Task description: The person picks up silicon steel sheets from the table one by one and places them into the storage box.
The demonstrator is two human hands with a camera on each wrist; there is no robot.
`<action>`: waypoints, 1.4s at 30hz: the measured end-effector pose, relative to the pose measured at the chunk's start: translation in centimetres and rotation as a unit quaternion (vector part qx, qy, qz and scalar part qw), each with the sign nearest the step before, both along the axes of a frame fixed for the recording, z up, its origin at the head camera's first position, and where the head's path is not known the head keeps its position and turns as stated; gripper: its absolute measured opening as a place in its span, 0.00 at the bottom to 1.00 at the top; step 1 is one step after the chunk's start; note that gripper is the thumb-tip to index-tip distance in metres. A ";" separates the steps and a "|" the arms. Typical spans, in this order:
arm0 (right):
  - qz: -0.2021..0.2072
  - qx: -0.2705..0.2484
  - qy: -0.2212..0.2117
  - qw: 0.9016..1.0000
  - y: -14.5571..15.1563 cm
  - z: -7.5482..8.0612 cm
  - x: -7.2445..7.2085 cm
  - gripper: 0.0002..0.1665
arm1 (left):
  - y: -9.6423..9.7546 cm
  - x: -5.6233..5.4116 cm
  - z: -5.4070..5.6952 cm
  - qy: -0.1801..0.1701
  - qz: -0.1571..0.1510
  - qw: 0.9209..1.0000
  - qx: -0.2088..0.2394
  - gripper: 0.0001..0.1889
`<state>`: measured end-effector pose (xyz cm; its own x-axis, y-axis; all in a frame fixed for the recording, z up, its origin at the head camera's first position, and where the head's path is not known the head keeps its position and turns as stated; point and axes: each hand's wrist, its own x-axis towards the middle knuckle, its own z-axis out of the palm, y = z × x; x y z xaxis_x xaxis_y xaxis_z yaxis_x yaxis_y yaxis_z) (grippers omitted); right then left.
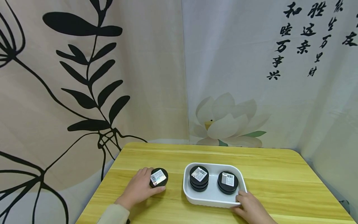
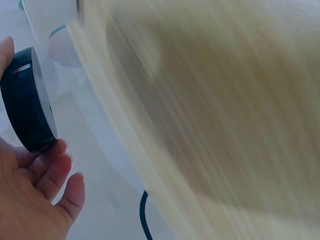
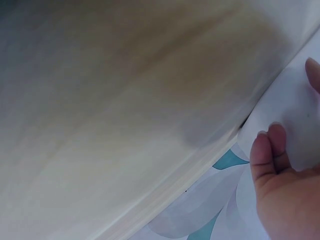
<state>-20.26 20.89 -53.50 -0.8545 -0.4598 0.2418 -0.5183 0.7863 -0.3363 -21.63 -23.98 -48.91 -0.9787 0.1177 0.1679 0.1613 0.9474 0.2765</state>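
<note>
My left hand (image 1: 141, 188) pinches a round black flat tin (image 1: 158, 178) between thumb and fingers, left of the tray; a barcode label covers its top. In the left wrist view the tin (image 2: 27, 102) shows its dark side wall, held off the tabletop. A white rectangular tray (image 1: 207, 202) stands near the table's middle. Inside it are two stacks of similar black tins, a left stack (image 1: 199, 179) and a right stack (image 1: 227, 183), each with a label on top. My right hand (image 1: 253, 207) grips the tray's front right corner, fingers at the rim.
The wooden table (image 1: 282, 183) has a pale yellow grain and its back edge lies near the curtain (image 1: 156, 77). The curtain carries black plant drawings, a lotus and dark lettering. A dark cable (image 2: 144, 215) appears beyond the table edge in the left wrist view.
</note>
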 end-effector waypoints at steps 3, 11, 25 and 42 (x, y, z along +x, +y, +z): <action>-0.001 0.001 -0.001 1.000 0.0 0.1 0.0 0.11 | 0.2 -0.1 0.1 0.000 -0.002 1.000 0.003 0.59; -0.002 -0.001 0.011 1.000 -0.2 0.1 0.1 0.11 | 0.7 -0.2 0.3 0.000 -0.003 1.000 0.008 0.61; -0.009 0.000 0.005 1.000 -0.3 0.0 0.1 0.12 | 1.7 -0.7 0.5 0.011 -0.023 1.000 0.003 0.60; -0.013 0.008 -0.005 1.000 -0.2 0.2 0.1 0.12 | 3.3 -1.5 0.8 0.015 -0.041 0.999 -0.001 0.60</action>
<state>-20.12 20.72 -53.32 -0.8687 -0.4406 0.2261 -0.4939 0.8047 -0.3295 -23.10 -20.73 -48.10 -0.9605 0.1975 0.1962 0.2465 0.9309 0.2695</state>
